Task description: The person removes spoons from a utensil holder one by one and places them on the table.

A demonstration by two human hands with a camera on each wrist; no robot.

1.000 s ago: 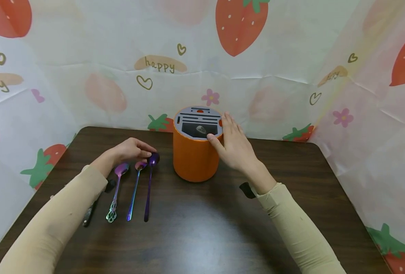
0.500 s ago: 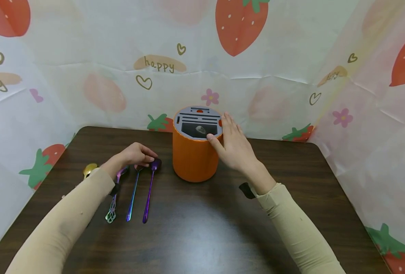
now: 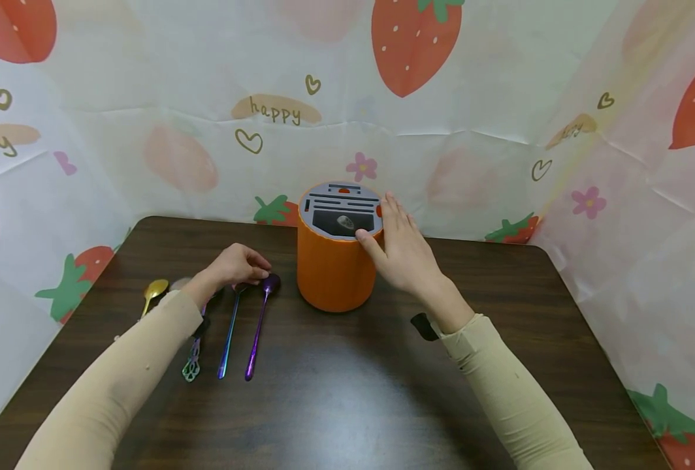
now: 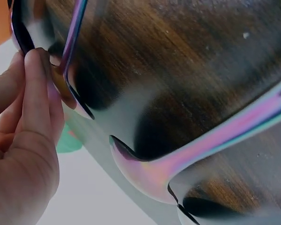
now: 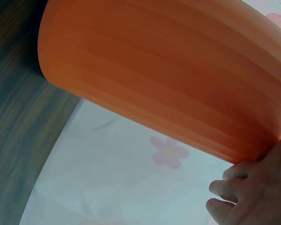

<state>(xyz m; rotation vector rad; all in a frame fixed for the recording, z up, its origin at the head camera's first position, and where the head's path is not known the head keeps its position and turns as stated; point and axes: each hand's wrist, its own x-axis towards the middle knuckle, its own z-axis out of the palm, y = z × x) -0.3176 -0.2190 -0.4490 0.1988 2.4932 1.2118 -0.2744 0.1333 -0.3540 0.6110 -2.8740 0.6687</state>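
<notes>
Toward the back left of the table, my left hand (image 3: 238, 264) pinches the bowl rim of a purple spoon (image 3: 271, 283) with thumb and fingertips; the spoon's long handle points toward me. Just left of it lies a blue iridescent spoon (image 3: 230, 333), its bowl partly under the hand. A pink-purple spoon with an openwork handle end (image 3: 191, 370) is partly covered by my left wrist; its bowl (image 4: 145, 176) shows in the left wrist view. With fingers straight, my right hand (image 3: 403, 258) rests against the right side and top rim of an orange cylindrical holder (image 3: 334, 277).
At the far left lies a gold spoon (image 3: 156, 287), its handle hidden by my sleeve, with a silvery spoon bowl (image 3: 179, 283) beside it. The holder has a grey slotted top (image 3: 341, 202). A strawberry-print cloth (image 3: 206, 65) hangs behind the dark wooden table (image 3: 441, 405).
My left hand has moved a little to the right, and the purple spoon's bowl has shifted right and slightly nearer. The gold spoon has come out from behind my sleeve. The right hand stays put.
</notes>
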